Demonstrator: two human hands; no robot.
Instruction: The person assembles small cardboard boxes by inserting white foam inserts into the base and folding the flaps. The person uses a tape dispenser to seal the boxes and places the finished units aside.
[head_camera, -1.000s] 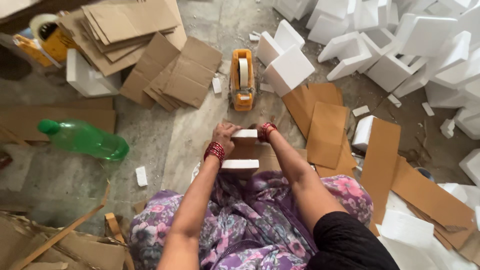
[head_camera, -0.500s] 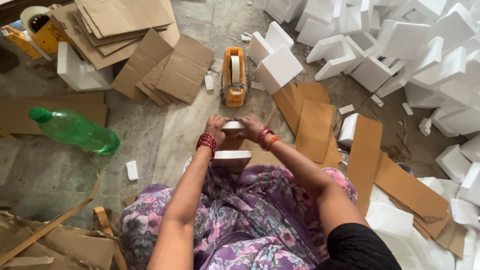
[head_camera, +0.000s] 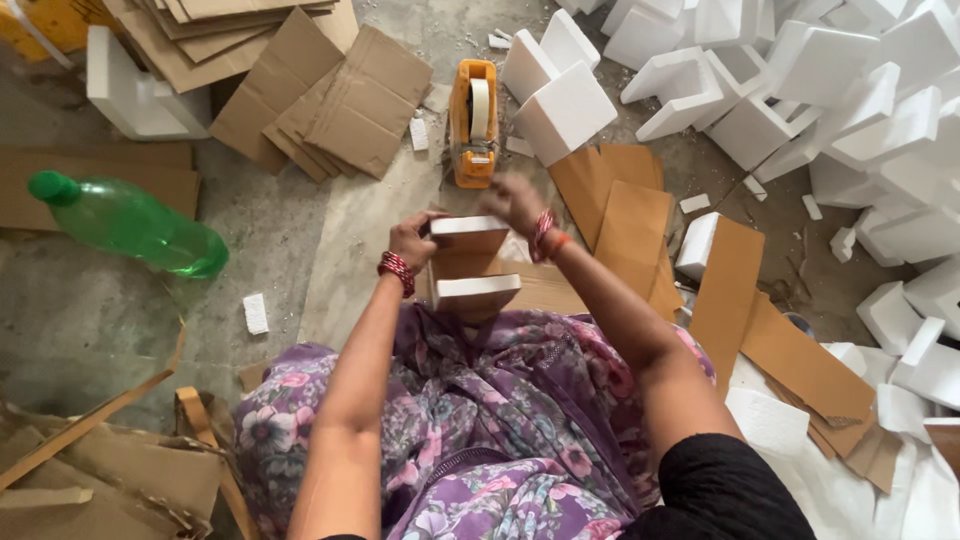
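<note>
A brown cardboard piece capped with white foam blocks (head_camera: 470, 262) stands over the lap, left hand (head_camera: 412, 240) fingers closed on it, while the right hand (head_camera: 513, 203), blurred, has lifted off toward the orange tape dispenser (head_camera: 473, 120).

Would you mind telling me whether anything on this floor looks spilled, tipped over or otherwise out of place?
The green plastic bottle lies on its side on the floor, left of the left hand, cap on, nothing spilled. Small white foam crumbs and cardboard scraps lie scattered. The orange tape dispenser stands upright.
</note>
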